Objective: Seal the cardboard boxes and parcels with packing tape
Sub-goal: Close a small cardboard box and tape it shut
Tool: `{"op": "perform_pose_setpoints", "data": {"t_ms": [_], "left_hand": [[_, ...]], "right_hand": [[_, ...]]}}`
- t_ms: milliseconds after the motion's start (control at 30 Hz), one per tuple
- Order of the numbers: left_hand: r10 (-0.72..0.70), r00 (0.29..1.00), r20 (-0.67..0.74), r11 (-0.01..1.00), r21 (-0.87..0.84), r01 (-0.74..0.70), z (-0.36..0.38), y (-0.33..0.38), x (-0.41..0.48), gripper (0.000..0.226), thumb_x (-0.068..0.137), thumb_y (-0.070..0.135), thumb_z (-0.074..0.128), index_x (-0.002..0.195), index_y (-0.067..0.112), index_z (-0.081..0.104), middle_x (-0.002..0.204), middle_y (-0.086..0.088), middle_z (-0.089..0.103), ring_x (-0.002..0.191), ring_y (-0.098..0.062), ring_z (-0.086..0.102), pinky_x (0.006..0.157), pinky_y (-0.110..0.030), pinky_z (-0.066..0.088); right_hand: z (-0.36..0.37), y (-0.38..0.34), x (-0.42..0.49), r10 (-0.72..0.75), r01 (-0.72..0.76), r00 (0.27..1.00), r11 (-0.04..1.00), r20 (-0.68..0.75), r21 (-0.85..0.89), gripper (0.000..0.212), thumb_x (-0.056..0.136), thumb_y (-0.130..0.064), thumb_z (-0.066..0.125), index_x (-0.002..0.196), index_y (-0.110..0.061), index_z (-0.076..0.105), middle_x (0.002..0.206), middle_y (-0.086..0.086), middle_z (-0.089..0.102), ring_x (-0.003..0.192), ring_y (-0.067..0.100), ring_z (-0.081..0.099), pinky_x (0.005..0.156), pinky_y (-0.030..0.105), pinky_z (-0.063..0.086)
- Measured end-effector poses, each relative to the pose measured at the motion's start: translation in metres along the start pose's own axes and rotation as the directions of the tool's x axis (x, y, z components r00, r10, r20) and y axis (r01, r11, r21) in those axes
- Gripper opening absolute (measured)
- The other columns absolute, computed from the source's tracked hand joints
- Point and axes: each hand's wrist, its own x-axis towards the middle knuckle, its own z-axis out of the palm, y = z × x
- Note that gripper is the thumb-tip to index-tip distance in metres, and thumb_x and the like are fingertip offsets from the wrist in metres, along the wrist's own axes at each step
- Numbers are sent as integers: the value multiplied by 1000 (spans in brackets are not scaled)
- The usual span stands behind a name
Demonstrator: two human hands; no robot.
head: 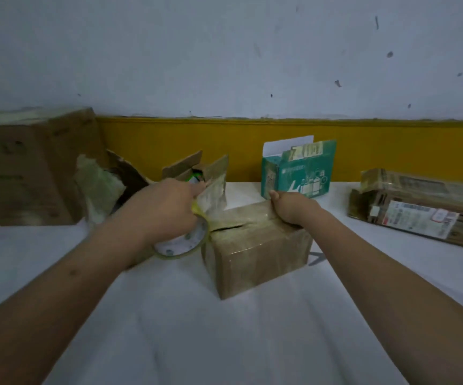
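A small brown cardboard box (255,259) stands in the middle of the white table, its top flaps closed with a slit between them. My right hand (291,208) grips the box's far right top edge, thumb up. My left hand (166,209) holds a roll of clear packing tape (181,244) just left of the box, with a stretch of tape (213,195) pulled out above the box's left end. Something green (195,177) shows at my left fingertips; I cannot make out what it is.
A large brown carton (30,168) stands at the far left. An open brown box (194,168) sits behind my left hand. A teal printed box (300,173) with its lid up stands at the back. A long labelled parcel (419,207) lies at right.
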Motion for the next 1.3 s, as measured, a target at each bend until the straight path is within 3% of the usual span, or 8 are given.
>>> {"op": "perform_pose_setpoints", "data": {"t_ms": [233, 533, 633, 767, 933, 1033, 1133, 1300], "left_hand": [[-93, 981, 168, 962, 270, 45, 39, -14, -26, 72, 97, 24, 46, 159, 25, 7, 74, -1, 51, 58, -13, 45, 45, -28, 35], [-98, 990, 104, 987, 139, 83, 89, -9, -31, 65, 98, 28, 38, 158, 14, 17, 127, -12, 60, 111, -26, 59, 78, -29, 45], [-96, 992, 87, 989, 118, 86, 95, -4, -28, 67, 98, 27, 42, 157, 10, 16, 126, -10, 60, 110, -24, 60, 75, -28, 42], [-82, 994, 75, 997, 8, 81, 91, -5, -29, 54, 95, 32, 52, 144, 13, 41, 98, 0, 57, 91, -20, 58, 66, -27, 37], [163, 921, 353, 797, -598, 88, 70, -33, -36, 75, 89, 56, 61, 147, 45, 15, 118, 6, 59, 99, -5, 60, 72, -13, 46], [77, 988, 133, 579, -813, 64, 76, -40, -24, 42, 92, 48, 56, 132, 46, 44, 104, 2, 56, 91, -5, 61, 76, -18, 54], [12, 983, -182, 592, -791, -154, 94, -36, -1, 53, 95, 43, 54, 143, 21, 50, 115, 2, 49, 103, 4, 52, 91, -11, 44], [328, 889, -320, 616, -640, -459, 105, -2, 40, 46, 101, 39, 45, 144, 25, 50, 145, 10, 44, 138, 3, 33, 114, -15, 23]], "right_hand": [[3, 4, 7, -16, 16, 1000, 1000, -7, -23, 68, 104, -51, 6, 146, -10, 40, 146, 24, 45, 133, 37, 44, 112, 49, 34], [-4, -3, -9, -141, 111, 983, 965, -115, -237, 60, 104, -50, 14, 135, -13, 51, 137, 19, 53, 121, 35, 51, 102, 49, 44], [-13, -33, -39, -270, 222, 954, 930, -134, -292, 76, 96, -67, 12, 152, -20, 33, 160, 11, 26, 145, 32, 27, 117, 52, 25], [17, -93, -88, -260, 282, 957, 937, 126, -208, 113, 71, -92, 7, 157, -19, -5, 163, 17, -9, 151, 36, -5, 119, 55, 4], [5, -85, -98, -424, 470, 867, 870, 261, -149, 90, 95, -64, 38, 156, -18, -10, 163, 8, -16, 151, 22, -12, 119, 31, 1], [-14, -63, -99, -551, 605, 780, 784, 296, -136, 85, 94, -58, 48, 158, -25, 2, 165, -3, -7, 150, 8, -3, 113, 16, 4], [-9, -39, -96, -478, 501, 864, 779, 159, -377, 90, 87, -72, 44, 157, -27, 11, 165, 4, 1, 152, 22, 5, 121, 40, 21], [-16, 6, -85, -463, 487, 873, 834, 150, -258, 69, 93, -58, 43, 155, -32, 23, 161, -9, 23, 150, 12, 15, 118, 35, 26]]}}
